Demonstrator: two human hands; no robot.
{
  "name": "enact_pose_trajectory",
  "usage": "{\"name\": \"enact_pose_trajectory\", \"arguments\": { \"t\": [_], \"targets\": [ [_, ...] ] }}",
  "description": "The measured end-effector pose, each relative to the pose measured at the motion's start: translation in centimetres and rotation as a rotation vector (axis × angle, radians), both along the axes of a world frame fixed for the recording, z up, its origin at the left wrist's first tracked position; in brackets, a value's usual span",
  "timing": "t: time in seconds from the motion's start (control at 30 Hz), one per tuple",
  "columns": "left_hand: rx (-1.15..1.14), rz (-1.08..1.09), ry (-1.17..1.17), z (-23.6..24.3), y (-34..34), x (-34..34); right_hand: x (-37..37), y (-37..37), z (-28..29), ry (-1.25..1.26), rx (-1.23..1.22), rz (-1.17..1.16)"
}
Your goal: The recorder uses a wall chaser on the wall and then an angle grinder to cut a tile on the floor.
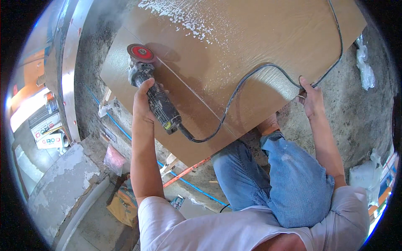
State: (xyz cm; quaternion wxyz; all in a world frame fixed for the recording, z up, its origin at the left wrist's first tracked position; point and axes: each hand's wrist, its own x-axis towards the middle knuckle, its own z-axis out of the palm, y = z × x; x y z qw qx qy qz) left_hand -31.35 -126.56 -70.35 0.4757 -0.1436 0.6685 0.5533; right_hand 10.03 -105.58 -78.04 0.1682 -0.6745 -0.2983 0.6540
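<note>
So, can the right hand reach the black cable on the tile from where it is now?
Probably yes. The right hand grips the edge of the brown tile, and the black cable passes right by its fingers, with nothing between them. The left hand holds the angle grinder.

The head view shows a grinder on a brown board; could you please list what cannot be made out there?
- Red grinder disc: lower edge hidden by the brown flat board.
- Left hand: fingers wrapped behind the black angle grinder.
- Black power cable: cut off at top edge.
- Right hand: fingertips hidden under the board edge.
</note>
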Motion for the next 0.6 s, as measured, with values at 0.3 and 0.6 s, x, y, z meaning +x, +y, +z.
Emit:
{"name": "enact_pose_trajectory", "arguments": {
  "t": [0.3,0.6],
  "targets": [
    [-0.029,-0.013,-0.008,0.3,-0.1,0.9,0.1,0.1,0.0,0.012,-0.008,0.008],
    [-0.016,-0.015,0.020,0.4,-0.9,2.0,0.1,0.0,0.1,0.021,-0.016,0.013]
  ]
}}
